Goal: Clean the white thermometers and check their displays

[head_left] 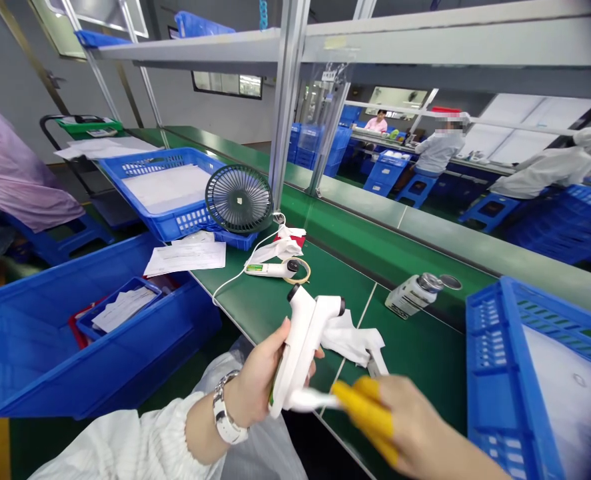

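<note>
Your left hand point(258, 380) grips the white handheld device point(302, 340) well in front of the fan point(238, 198), your right hand point(400, 420) pinches a blurred white strip point(312, 400) at its base, so the work looks midway, with a second device point(270, 269) lying near that fan.

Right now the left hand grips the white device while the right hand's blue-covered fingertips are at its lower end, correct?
No: the head view shows yellow covers, not blue, on the fingertips of the right hand. The left hand does grip the white device, and those fingertips are at its lower end.
</note>
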`<state>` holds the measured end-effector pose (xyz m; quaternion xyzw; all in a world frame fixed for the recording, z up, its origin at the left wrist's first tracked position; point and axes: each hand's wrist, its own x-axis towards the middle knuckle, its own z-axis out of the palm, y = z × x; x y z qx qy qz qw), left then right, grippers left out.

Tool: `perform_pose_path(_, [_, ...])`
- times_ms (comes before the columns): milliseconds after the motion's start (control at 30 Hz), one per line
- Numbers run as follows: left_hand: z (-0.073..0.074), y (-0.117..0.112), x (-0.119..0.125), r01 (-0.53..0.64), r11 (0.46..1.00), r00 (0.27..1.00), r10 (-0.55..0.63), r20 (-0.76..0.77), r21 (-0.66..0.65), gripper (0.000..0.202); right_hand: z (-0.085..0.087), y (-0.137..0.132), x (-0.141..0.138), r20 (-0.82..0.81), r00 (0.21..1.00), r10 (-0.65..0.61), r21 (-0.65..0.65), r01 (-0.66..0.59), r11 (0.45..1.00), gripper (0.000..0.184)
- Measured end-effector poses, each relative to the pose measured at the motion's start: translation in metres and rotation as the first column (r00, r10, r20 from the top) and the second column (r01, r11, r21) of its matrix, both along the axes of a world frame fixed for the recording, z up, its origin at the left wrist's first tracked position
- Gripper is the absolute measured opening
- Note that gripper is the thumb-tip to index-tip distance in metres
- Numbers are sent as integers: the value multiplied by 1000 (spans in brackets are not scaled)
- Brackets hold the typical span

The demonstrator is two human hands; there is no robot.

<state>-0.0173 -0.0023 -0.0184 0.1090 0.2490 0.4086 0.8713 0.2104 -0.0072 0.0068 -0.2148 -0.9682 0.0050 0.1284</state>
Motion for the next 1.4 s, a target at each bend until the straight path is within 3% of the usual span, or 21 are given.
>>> perform_pose_path(33, [1,1,-2,-14,1000,1000,14,18,11,60,-3,11,15,-93,986,-137,46,142,989,27])
perform_pose_path(67, [2,2,-4,-29,999,999,28,31,25,58,-5,22,30,-142,940,-310,66,321,945,29])
perform_pose_path(100, [2,3,-6,-40,998,998,39,43,39,57,-8,34,45,-116,837,-535,41,542,839,31])
perform_pose_path(133, [3,3,-7,-43,998,998,40,53,52,57,-10,44,56,-10,679,-734,30,734,678,34])
perform_pose_path(167, [3,2,-9,-37,998,998,33,61,59,58,-11,52,64,138,568,-811,38,815,578,35])
perform_pose_path(200, [4,1,-10,-24,998,997,20,68,63,59,-13,58,68,223,502,-836,48,850,524,35])
perform_pose_path(233, [5,0,-10,-10,998,997,6,71,66,60,-14,61,67,295,481,-826,52,855,517,35])
perform_pose_path(400, [17,-11,-8,33,992,999,-34,7,124,66,-21,62,21,365,703,-610,-64,673,737,38])
perform_pose_path(500, [23,-16,-6,17,987,1000,-14,-23,158,62,-30,68,-7,359,780,-513,-130,586,800,42])
perform_pose_path(667, [26,-17,-5,2,985,999,4,-34,172,59,-36,82,-21,302,801,-516,-234,587,775,16])
perform_pose_path(800, [21,-14,-5,-19,991,1000,20,-5,130,59,-6,78,-18,157,782,-603,-337,616,712,26])
perform_pose_path(900, [17,-10,-4,-37,996,999,37,-5,82,59,25,58,-22,-189,728,-659,-516,497,698,31])
perform_pose_path(967, [17,-7,-1,-25,997,999,27,-24,68,61,40,42,-28,-432,646,-629,-569,345,746,25])
perform_pose_path(1000, [17,-6,1,-19,998,999,21,-32,60,60,44,34,-32,-499,639,-585,-534,305,789,19])
perform_pose_path(1067, [19,-5,7,-19,999,999,21,-42,46,57,45,24,-38,-529,712,-462,-375,292,880,13])
perform_pose_path(1133, [20,-5,14,-28,999,998,30,-56,25,52,41,20,-41,-509,783,-357,-185,305,934,13])
perform_pose_path(1267, [23,-7,23,-19,1000,992,18,-126,-6,50,29,25,-37,-473,822,-318,31,376,926,19])
perform_pose_path(1400, [24,-9,26,36,999,986,-32,-164,25,44,30,28,-28,-449,799,-399,63,474,878,24])
